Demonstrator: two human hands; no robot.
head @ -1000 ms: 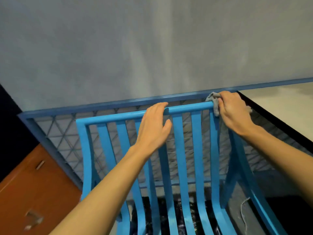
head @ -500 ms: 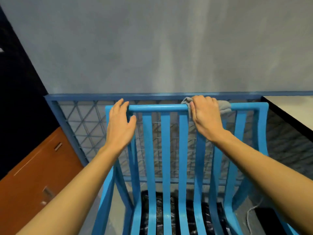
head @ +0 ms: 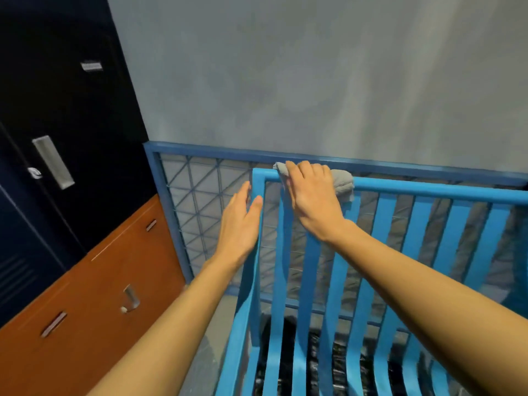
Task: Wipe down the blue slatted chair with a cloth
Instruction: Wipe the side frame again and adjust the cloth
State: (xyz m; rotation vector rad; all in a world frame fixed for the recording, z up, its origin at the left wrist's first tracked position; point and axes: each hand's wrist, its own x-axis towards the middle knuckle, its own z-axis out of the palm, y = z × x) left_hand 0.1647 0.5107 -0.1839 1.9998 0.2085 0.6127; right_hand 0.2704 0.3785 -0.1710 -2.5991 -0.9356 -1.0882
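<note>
Left hand (head: 243, 221): fingers straight and apart, flat against the corner post of the blue slatted chair (head: 428, 188). Right hand (head: 313, 198), at its 2 o'clock: clamped on the cloth (head: 341, 181) on the top rail. Step: top-rail wipe, at its end; next, I judge, down post and slats.

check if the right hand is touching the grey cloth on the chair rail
Touching. The head view shows the right hand lying over the grey cloth, pressing it onto the chair's top rail, cloth showing either side.

My left hand (head: 240, 224) and right hand (head: 313, 198) are bare, and my left forearm (head: 171, 318) and right forearm (head: 414, 281) are bare as well, as far back as my view reaches.
</note>
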